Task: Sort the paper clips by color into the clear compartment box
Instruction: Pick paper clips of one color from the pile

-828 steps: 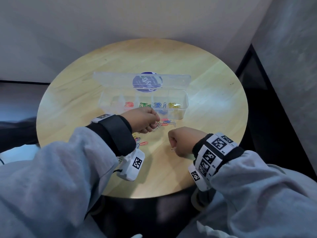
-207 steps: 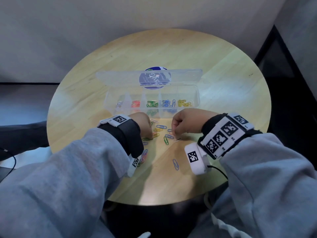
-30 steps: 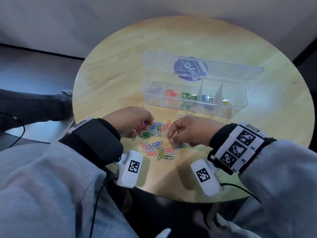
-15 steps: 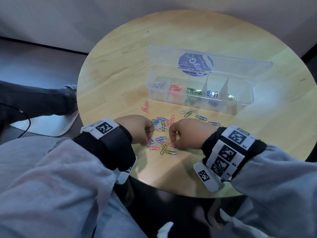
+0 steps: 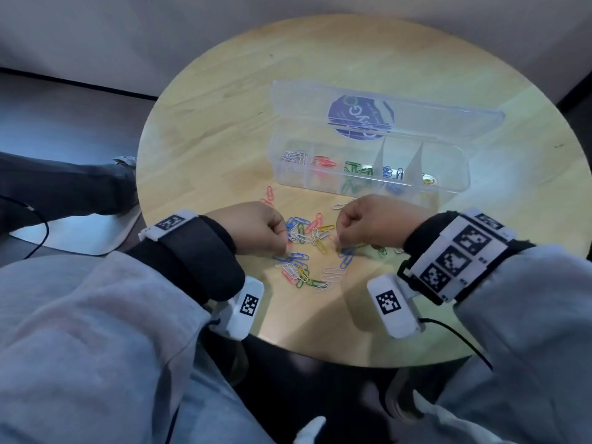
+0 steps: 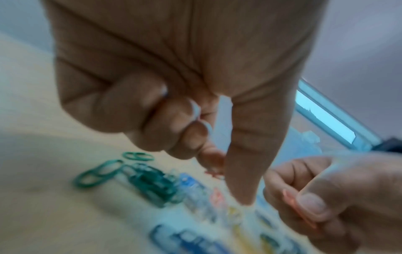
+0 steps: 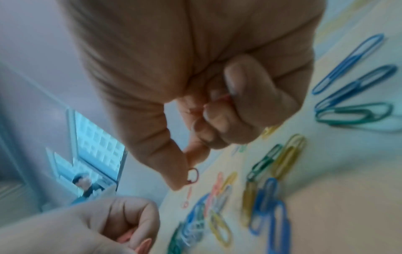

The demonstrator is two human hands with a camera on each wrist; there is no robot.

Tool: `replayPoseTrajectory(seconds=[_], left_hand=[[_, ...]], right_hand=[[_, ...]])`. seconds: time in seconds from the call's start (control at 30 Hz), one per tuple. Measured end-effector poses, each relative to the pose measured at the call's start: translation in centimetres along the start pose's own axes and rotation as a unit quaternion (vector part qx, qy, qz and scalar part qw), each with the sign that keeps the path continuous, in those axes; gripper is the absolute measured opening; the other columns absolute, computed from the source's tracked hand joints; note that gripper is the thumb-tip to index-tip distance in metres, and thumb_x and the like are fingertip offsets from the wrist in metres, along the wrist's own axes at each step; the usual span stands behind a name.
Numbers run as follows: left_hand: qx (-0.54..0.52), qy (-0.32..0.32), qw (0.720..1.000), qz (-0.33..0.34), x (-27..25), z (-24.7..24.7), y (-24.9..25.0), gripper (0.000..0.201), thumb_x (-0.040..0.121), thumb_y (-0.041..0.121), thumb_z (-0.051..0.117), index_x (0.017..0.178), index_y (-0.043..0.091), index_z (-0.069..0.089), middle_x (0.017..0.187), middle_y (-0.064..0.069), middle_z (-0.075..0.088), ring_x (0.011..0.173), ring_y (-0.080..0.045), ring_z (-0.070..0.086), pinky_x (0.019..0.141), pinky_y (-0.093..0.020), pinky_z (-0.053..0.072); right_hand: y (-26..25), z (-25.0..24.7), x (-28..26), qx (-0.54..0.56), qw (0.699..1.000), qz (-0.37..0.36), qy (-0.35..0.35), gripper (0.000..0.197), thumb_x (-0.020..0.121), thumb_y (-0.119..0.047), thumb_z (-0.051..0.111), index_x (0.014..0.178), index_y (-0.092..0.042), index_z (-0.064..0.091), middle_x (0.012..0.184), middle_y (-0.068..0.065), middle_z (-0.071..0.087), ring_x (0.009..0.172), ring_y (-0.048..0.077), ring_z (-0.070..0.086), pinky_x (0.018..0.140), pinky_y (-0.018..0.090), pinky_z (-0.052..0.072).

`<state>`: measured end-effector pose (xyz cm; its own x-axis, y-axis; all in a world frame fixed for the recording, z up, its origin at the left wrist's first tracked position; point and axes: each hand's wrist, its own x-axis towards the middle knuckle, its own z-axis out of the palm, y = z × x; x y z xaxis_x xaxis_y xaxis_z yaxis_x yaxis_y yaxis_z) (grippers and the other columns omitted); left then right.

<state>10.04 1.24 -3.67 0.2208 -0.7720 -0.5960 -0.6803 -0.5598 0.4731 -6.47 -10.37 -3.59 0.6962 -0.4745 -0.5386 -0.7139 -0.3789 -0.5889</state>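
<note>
The clear compartment box (image 5: 455, 187) lies open on the round wooden table (image 5: 224, 129), holding white, red, green, blue and yellow clips in separate sections. A loose pile of mixed paper clips (image 5: 307, 251) lies in front of it, between my hands. My left hand (image 5: 283, 248) is curled at the pile's left edge; in the left wrist view it (image 6: 226, 175) pinches a red clip (image 6: 214, 172) between thumb and forefinger. My right hand (image 5: 338, 243) is curled at the pile's right edge and pinches a red clip (image 7: 193, 177), with more red showing inside its curled fingers.
The box's lid (image 5: 416, 120) with a blue round label lies flat behind the box. Two red clips (image 5: 269, 197) lie apart to the left of the pile. The table's near edge is just below my wrists. A person's dark leg (image 5: 64, 187) is left of the table.
Both hands stay curled at the pile and have drawn slightly apart. The clips between them are a little more spread out.
</note>
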Motion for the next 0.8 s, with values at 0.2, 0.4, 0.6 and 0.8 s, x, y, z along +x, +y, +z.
replayPoseTrajectory(seconds=[0.2, 0.4, 0.6, 0.8], left_hand=[[-0.307, -0.003, 0.952, 0.015, -0.2, -1.1, 0.5, 0.030, 0.083, -0.003, 0.060, 0.061, 0.014, 0.049, 0.050, 0.002, 0.051, 0.042, -0.008, 0.041, 0.043, -0.014, 0.036], [-0.522, 0.105, 0.846, 0.018, -0.1, -2.0, 0.7, 0.036, 0.085, -0.011, 0.051, 0.060, 0.013, 0.040, 0.059, -0.006, 0.057, 0.046, -0.009, 0.050, 0.037, -0.011, 0.038], [-0.567, 0.132, 0.813, 0.018, 0.0, -2.4, 0.8, 0.038, 0.085, -0.012, 0.049, 0.058, 0.012, 0.038, 0.063, -0.008, 0.046, 0.050, -0.010, 0.038, 0.038, -0.011, 0.038], [-0.610, 0.128, 0.782, 0.012, -0.6, -3.2, 1.1, 0.035, 0.086, -0.004, 0.049, 0.060, 0.016, 0.039, 0.060, 0.001, 0.040, 0.049, -0.007, 0.032, 0.037, -0.011, 0.023]], right_hand=[[0.5, -0.6, 0.4, 0.331, 0.943, 0.024, -0.022, 0.027, 0.087, 0.007, 0.051, 0.066, -0.009, 0.045, 0.052, 0.005, 0.051, 0.039, 0.008, 0.045, 0.035, 0.013, 0.035], [0.9, -0.2, 0.9, 0.442, 0.896, 0.036, -0.034, 0.028, 0.088, 0.015, 0.042, 0.071, -0.008, 0.045, 0.042, 0.001, 0.054, 0.034, 0.007, 0.048, 0.035, 0.013, 0.036], [0.8, -0.4, 0.5, 0.481, 0.876, 0.035, -0.014, 0.028, 0.089, 0.011, 0.037, 0.082, -0.001, 0.061, 0.061, 0.008, 0.044, 0.042, 0.012, 0.048, 0.039, 0.017, 0.046], [0.8, 0.2, 0.1, 0.540, 0.839, 0.064, 0.011, 0.020, 0.092, 0.002, 0.040, 0.077, -0.002, 0.053, 0.065, 0.009, 0.046, 0.042, 0.010, 0.054, 0.039, 0.016, 0.047]])
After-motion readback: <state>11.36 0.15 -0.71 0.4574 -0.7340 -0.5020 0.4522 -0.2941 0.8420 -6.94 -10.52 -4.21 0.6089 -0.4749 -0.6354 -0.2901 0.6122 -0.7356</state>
